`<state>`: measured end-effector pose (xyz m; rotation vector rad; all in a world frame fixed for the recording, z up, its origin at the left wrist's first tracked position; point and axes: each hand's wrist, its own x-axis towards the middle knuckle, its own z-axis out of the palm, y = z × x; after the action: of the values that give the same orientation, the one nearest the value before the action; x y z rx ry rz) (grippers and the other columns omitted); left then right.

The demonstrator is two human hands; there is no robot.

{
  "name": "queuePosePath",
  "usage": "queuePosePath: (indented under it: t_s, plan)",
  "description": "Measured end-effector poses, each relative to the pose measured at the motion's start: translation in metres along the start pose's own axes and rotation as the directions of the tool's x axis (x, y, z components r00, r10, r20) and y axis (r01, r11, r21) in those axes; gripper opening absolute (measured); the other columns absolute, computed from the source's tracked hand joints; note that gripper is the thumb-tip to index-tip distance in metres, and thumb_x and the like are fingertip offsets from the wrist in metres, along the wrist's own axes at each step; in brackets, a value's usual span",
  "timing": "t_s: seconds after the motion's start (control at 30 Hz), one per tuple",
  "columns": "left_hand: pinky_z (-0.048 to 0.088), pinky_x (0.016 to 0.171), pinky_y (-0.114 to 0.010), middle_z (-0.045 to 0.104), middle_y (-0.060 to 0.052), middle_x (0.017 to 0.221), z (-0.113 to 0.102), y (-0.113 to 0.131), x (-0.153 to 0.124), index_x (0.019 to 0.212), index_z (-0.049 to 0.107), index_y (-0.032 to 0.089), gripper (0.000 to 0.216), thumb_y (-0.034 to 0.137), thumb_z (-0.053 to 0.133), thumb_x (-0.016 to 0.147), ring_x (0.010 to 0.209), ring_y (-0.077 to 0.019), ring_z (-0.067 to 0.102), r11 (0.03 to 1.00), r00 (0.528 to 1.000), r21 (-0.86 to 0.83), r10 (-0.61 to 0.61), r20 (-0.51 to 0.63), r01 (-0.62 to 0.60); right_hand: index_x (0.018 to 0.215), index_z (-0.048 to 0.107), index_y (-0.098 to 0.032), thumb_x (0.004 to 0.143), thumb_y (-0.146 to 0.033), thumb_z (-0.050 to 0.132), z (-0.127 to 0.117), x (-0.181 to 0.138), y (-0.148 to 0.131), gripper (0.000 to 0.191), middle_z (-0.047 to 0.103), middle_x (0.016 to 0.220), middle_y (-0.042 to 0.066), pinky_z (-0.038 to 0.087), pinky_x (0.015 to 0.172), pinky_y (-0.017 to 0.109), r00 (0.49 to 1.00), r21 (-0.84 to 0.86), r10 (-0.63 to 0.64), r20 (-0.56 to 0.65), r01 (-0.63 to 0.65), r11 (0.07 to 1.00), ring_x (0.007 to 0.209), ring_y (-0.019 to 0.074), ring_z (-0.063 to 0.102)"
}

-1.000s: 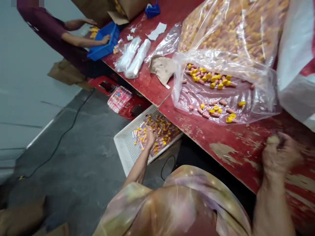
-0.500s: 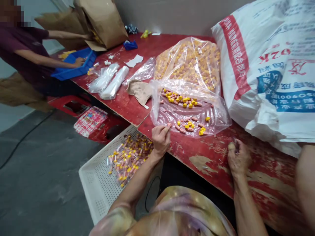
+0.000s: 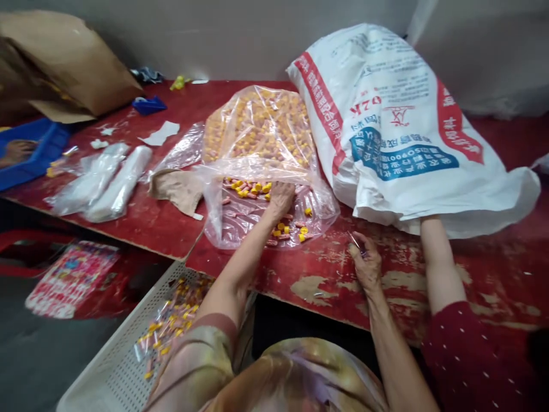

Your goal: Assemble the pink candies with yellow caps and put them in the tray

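Observation:
My left hand (image 3: 281,197) reaches inside the open mouth of a clear plastic bag (image 3: 257,143) and lies, fingers curled, on small pink and yellow pieces (image 3: 249,187) there. Whether it grips any piece is hidden. My right hand (image 3: 364,260) rests on the worn red table (image 3: 326,274) just right of the bag, its fingers pinched on a small thin clear thing I cannot name. The bag's far part is packed with the same pieces.
A big white printed sack (image 3: 394,131) lies right of the bag; another person's arm (image 3: 437,263) reaches under it. A white perforated basket (image 3: 107,372) of packed pieces sits low at my left. Rolled clear bags (image 3: 107,183), a blue bin (image 3: 26,151) and a cardboard box (image 3: 64,63) stand at left.
My left hand rose from the white basket, passed the table edge and went into the clear bag. The view swung right; the person at the blue bin left the picture.

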<state>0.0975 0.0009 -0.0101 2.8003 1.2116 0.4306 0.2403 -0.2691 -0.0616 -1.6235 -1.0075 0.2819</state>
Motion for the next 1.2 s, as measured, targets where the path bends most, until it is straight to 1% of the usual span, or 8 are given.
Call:
queuePosePath:
  t_s: [0.13,0.2,0.37,0.57,0.73,0.9,1.03,1.2]
  plan:
    - [0.033,0.088,-0.045,0.063,-0.018,0.095,-0.015,0.015,-0.027,0.087,0.066,0.012,0.019,0.020,0.049,0.088,0.096,-0.0303,0.053,0.998,0.997,-0.033,0.057,-0.054,-0.059,0.116,0.060,-0.018,0.086,-0.035,0.052,-0.004,0.002,-0.002,0.035,0.061,0.110,0.009,0.047,0.089,0.034,0.998,0.021,-0.044,0.055,0.043,0.999,0.101,0.0188,0.058]
    - [0.039,0.081,-0.038,0.063,-0.014,0.091,-0.024,0.030,-0.051,0.087,0.066,0.014,0.021,0.023,0.047,0.090,0.087,-0.0241,0.055,0.971,0.991,-0.205,0.117,-0.057,-0.126,0.118,0.059,-0.019,0.088,-0.032,0.050,-0.004,0.003,-0.006,0.034,0.061,0.110,0.009,0.046,0.089,0.033,0.990,0.023,-0.091,0.111,0.089,0.996,0.101,0.0179,0.058]
    - [0.044,0.071,-0.025,0.061,-0.008,0.090,-0.029,0.072,-0.105,0.094,0.068,0.019,0.018,0.025,0.052,0.089,0.080,-0.0160,0.058,0.677,0.948,-0.687,0.315,-0.056,-0.266,0.117,0.061,-0.019,0.089,-0.033,0.050,-0.008,0.000,-0.016,0.033,0.061,0.104,0.007,0.047,0.083,0.030,0.956,-0.019,-0.133,0.263,0.143,0.990,0.094,0.0168,0.059]
    - [0.047,0.073,-0.027,0.063,-0.008,0.090,-0.020,0.092,-0.126,0.100,0.070,0.021,0.023,0.019,0.052,0.086,0.082,-0.0176,0.060,0.608,0.956,-0.752,0.276,-0.102,-0.255,0.119,0.060,-0.021,0.091,-0.034,0.049,-0.018,-0.011,-0.027,0.033,0.058,0.092,0.005,0.047,0.074,0.027,0.939,-0.119,-0.127,0.319,0.173,0.978,0.081,0.0144,0.056]
    - [0.048,0.080,-0.031,0.068,-0.006,0.091,-0.016,0.105,-0.138,0.106,0.067,0.021,0.026,0.019,0.058,0.083,0.084,-0.0183,0.062,0.582,0.997,-0.810,0.052,-0.058,-0.077,0.122,0.058,-0.021,0.091,-0.034,0.047,-0.021,-0.018,-0.030,0.035,0.058,0.094,0.006,0.047,0.075,0.028,0.941,-0.206,-0.121,0.316,0.192,0.960,0.081,0.0153,0.057]
    - [0.049,0.081,-0.030,0.070,-0.005,0.095,-0.006,0.120,-0.148,0.102,0.069,0.020,0.022,0.022,0.062,0.081,0.086,-0.0176,0.064,0.366,0.957,-0.925,-0.289,-0.005,0.105,0.119,0.058,-0.019,0.090,-0.032,0.048,-0.021,-0.019,-0.032,0.033,0.058,0.096,0.006,0.047,0.078,0.028,0.942,-0.169,-0.111,0.317,0.172,0.971,0.085,0.0158,0.058]
    - [0.049,0.085,-0.031,0.070,-0.006,0.101,-0.002,0.134,-0.155,0.106,0.068,0.019,0.026,0.029,0.062,0.083,0.092,-0.0181,0.064,0.252,0.934,-0.956,-0.353,0.051,0.147,0.120,0.056,-0.020,0.091,-0.033,0.048,-0.015,-0.019,-0.037,0.033,0.058,0.103,0.007,0.047,0.082,0.029,0.933,-0.109,-0.132,0.334,0.178,0.978,0.089,0.0159,0.058]
    - [0.048,0.089,-0.030,0.069,-0.007,0.109,-0.011,0.147,-0.169,0.116,0.066,0.018,0.038,0.040,0.046,0.093,0.100,-0.0193,0.063,0.195,0.938,-0.952,-0.300,0.173,0.238,0.118,0.056,-0.019,0.093,-0.033,0.046,-0.007,-0.022,-0.042,0.031,0.058,0.102,0.007,0.046,0.084,0.029,0.938,-0.116,-0.121,0.324,0.167,0.979,0.092,0.0166,0.057]
